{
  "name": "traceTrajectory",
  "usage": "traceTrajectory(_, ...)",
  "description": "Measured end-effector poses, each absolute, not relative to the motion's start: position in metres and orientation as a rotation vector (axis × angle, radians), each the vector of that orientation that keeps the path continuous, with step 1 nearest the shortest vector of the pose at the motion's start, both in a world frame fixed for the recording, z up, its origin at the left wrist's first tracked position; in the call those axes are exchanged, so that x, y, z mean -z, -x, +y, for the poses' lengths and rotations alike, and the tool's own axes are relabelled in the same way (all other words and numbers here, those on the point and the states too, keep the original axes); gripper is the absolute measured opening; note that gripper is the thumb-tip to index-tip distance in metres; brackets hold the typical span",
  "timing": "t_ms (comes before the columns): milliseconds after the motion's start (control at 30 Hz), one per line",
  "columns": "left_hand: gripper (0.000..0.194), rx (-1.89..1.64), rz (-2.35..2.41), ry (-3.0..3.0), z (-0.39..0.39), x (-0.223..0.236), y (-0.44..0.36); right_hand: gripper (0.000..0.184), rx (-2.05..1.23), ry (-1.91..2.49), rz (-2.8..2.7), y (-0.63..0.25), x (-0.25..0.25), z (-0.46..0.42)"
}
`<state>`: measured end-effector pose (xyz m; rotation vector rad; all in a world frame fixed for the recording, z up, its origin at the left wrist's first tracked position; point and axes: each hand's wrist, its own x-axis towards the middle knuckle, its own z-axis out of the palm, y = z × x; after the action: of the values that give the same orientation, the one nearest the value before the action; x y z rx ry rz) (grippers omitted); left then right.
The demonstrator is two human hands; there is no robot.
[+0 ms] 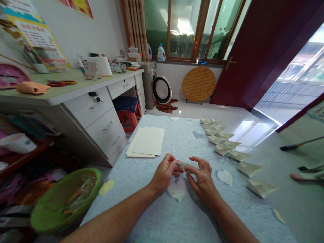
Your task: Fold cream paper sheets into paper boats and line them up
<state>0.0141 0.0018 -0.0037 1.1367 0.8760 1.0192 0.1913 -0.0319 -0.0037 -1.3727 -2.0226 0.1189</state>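
Observation:
Over the middle of the blue cloth-covered table (157,212), a small piece of folded paper (182,166) is between my hands. My left hand (165,172) pinches its left end with thumb and fingers. My right hand (201,175) is at its right end, index finger and thumb touching the paper, the other fingers raised and apart. Beyond my left hand lies a stack of cream paper sheets (149,141). A line of several folded paper boats (249,168) runs along the table's right edge.
Left of the table stand a green basket (40,216) with plastic bags in it and a white drawer desk (101,125). A red stool (126,118) is tucked under the desk. Behind are a washing machine with its round door (162,89) open and a folded round wooden table (198,84).

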Motion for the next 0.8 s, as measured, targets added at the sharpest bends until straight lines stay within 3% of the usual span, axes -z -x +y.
traceTrajectory(400, 0.030, -1.049, 0.776, -1.123, -0.0005, -0.0039, -0.0128, 0.013, -0.262, 1.260, -2.024, -0.1969, 0.0047, -0.0245)
traceTrajectory(533, 0.043, -0.990, 0.827, -1.235, 0.0007, -0.0014, -0.0127, 0.014, -0.263, 1.221, -2.023, -0.1945, 0.0010, -0.0257)
traceTrajectory(700, 0.018, -0.879, 0.877, -1.336, 0.0023, -0.0002, -0.0117, 0.012, -0.338, 1.218, -1.998, -0.1915, 0.0001, -0.0282)
traceTrajectory(800, 0.018, -0.888, 0.897, -1.353, 0.0026, 0.0000, -0.0104, 0.003, -0.402, 1.291, -1.873, -0.1911, 0.0043, -0.0295)
